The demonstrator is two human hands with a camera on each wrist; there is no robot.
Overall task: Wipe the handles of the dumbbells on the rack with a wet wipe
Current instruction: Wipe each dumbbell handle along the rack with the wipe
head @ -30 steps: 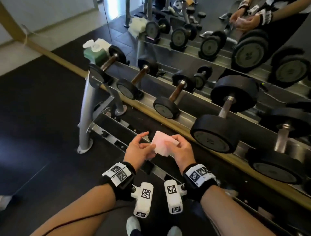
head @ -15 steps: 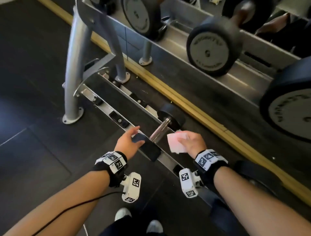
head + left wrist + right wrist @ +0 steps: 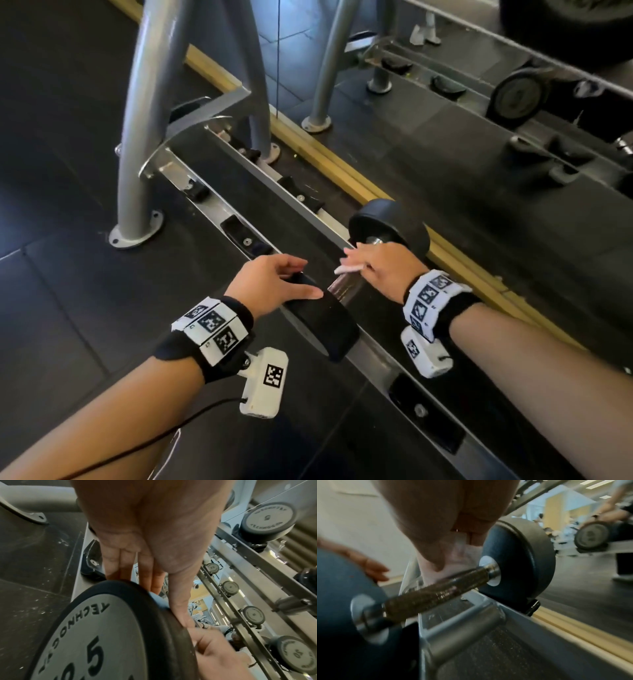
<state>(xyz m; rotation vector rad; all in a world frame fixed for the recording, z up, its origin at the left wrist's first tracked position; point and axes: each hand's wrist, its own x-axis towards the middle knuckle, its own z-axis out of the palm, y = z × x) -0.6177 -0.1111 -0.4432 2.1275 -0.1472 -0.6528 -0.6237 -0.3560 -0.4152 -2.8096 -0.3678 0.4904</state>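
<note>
**While braced at one end: wipe meets handle on the low tier**

Though lying low and near the floor, dumbbell [image 3: 356,284] sits square across the bottom rails of rack [image 3: 219,209], knurled handle [image 3: 436,595] running between near head [image 3: 96,635] and far head [image 3: 388,222]. Pressed to the far part of that handle under right hand [image 3: 383,267]: wet wipe [image 3: 349,269], folded and pinched between thumb and fingers, white edge poking out leftward. Probably placed there to begin a stroke along the bar. Laid over the rim of the near head, left hand [image 3: 274,284], fingers straight and together, thumb along the edge, touching rather than gripping; likely there to stop any roll while rubbing goes on. Marked "5" on the near head's grey face.

Beyond: grey rack upright [image 3: 137,137] bolted to dark rubber floor [image 3: 61,240], empty black cradles along the rails, yellow wooden strip [image 3: 342,178] at the foot of a mirror on the far side, more dumbbells reflected there.
</note>
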